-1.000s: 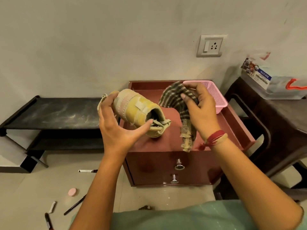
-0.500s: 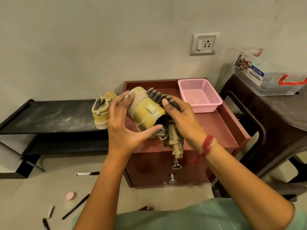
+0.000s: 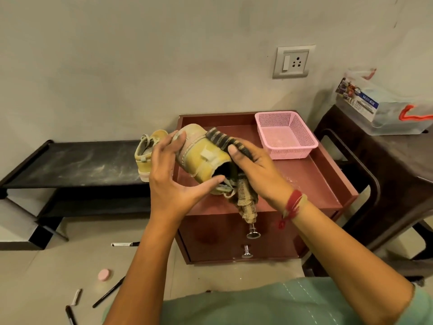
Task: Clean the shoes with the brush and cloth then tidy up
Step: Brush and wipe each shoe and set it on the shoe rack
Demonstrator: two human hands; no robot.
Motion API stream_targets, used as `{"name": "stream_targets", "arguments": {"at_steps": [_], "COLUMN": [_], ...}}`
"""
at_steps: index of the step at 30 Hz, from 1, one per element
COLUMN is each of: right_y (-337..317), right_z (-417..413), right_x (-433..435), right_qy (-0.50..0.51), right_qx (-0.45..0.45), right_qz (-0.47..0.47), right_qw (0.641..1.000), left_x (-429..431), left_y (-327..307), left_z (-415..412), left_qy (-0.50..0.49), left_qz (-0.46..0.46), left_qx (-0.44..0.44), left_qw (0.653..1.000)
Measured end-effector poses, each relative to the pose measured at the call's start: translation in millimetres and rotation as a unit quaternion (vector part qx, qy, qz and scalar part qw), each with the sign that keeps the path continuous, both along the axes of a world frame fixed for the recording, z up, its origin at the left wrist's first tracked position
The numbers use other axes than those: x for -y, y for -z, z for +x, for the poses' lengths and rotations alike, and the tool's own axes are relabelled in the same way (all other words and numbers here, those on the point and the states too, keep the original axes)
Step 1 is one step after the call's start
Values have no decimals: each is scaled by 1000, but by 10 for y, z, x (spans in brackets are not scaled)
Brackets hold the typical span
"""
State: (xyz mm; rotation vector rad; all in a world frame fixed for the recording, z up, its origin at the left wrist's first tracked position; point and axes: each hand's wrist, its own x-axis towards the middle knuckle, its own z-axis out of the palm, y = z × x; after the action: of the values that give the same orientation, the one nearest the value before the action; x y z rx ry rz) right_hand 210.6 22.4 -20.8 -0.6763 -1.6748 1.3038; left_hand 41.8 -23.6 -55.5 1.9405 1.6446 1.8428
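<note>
red cabinet (image 3: 304, 184), left grip (image 3: 173, 181) around shoe (image 3: 201, 158)

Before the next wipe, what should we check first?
1. Left hand grips shoe: ok.
2. Right hand holds cloth on the shoe: ok.
3. Second shoe rests on shelf: ok.
4. Brush within reach: cannot tell, none in view.
5. Floor tidy: not ok, pens lie there.
</note>
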Motion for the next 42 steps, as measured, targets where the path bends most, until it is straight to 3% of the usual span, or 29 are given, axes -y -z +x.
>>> {"name": "stream_targets", "arguments": {"at_steps": [4, 8, 12, 16, 20, 24, 28, 33, 36, 39, 42], "right_y": [-12, -16, 37, 49, 77, 58, 77, 211, 268, 143, 108], "right_z": [-30, -118, -131, -175, -182, -224, -274, -272, -274, -358, -381], "right_x": [73, 55, 136, 92, 147, 103, 246, -14, -13, 149, 236], "right_qy": [-53, 8, -25, 31, -21, 38, -29, 41, 63, 21, -8], "right_qx": [47, 8, 63, 32, 70, 31, 87, 12, -1, 11, 160], "right_qz": [72, 25, 130, 71, 146, 67, 203, 23, -15, 34, 198], "right_qw": [995, 1000, 989, 996, 987, 997, 975, 999, 998, 999, 967], "left_x": [16, 27, 47, 65, 95, 103, 113, 151, 184, 185, 175], "left_y": [22, 11, 49, 50, 61, 38, 73, 57, 55, 53, 59], "left_z": [-46, -35, -111, -124, -171, -146, -259, -238, -257, -246, -273], "left_qy": [-8, -14, -12, -16, -11, -22, -7, -21, -28, -24, -37], "left_qz": [3, 5, 8, -7, 3, -6, -7, -31, -42, -43, -31], "left_qx": [-17, -13, -38, -18, -38, -24, -29, 11, 37, 32, -11], "left_qw": [1000, 1000, 999, 1000, 999, 999, 1000, 999, 998, 998, 999]}}
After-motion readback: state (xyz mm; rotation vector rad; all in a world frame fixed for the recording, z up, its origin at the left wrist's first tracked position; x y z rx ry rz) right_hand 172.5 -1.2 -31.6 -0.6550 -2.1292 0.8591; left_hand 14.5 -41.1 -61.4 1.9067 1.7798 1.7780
